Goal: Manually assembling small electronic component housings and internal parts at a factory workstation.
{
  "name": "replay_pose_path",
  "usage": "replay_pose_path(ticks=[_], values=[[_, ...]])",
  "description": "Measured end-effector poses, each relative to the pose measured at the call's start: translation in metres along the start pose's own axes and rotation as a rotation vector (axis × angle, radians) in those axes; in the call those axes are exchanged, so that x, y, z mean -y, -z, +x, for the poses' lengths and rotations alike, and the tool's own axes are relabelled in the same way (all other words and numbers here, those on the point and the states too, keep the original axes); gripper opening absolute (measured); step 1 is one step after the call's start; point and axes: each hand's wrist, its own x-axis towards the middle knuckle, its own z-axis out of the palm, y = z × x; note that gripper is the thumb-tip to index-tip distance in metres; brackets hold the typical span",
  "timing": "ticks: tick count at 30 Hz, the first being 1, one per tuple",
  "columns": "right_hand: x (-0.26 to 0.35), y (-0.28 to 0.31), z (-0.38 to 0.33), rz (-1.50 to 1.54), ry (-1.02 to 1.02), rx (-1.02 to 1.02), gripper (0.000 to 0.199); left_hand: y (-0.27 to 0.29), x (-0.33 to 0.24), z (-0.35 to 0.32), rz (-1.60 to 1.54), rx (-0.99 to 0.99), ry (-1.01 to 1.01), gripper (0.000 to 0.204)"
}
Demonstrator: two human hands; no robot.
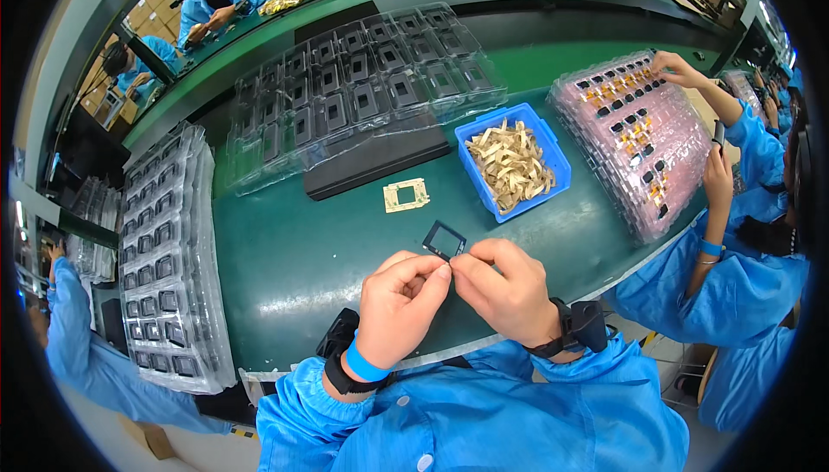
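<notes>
"Where's the frame (459,247)?"
"Just ahead of the left hand (399,306) and right hand (509,289), long axis apparently slanting far-left to near-right."
"Their grip?"
"Both pinch its near corner, thumb against finger; neither is nearer."

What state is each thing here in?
Left hand: pinching dark frame
Right hand: pinching it too
Dark frame: held by fingertips
Blue bin: open, heaped with tan strips
Cream cut-out plate: lying flat
Back tray: loaded with dark parts
Left trays: loaded too
Pink trays: partly filled
</notes>
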Motion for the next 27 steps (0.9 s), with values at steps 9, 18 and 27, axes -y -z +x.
replay_pose_path(ticks=[9,18,27], values=[[-0.004,0.003,-0.004,-0.046,0.042,-0.025,0.025,-0.006,0.004,0.008,-0.016,0.020,0.024,0.006],[-0.020,0.026,-0.007,0.283,-0.392,-0.172,0.007,-0.020,-0.010,0.025,0.136,0.036,-0.109,0.005],[-0.052,0.068,-0.021,0.523,-0.658,-0.461,0.005,-0.044,-0.011,0.086,0.302,0.070,-0.198,0.012]])
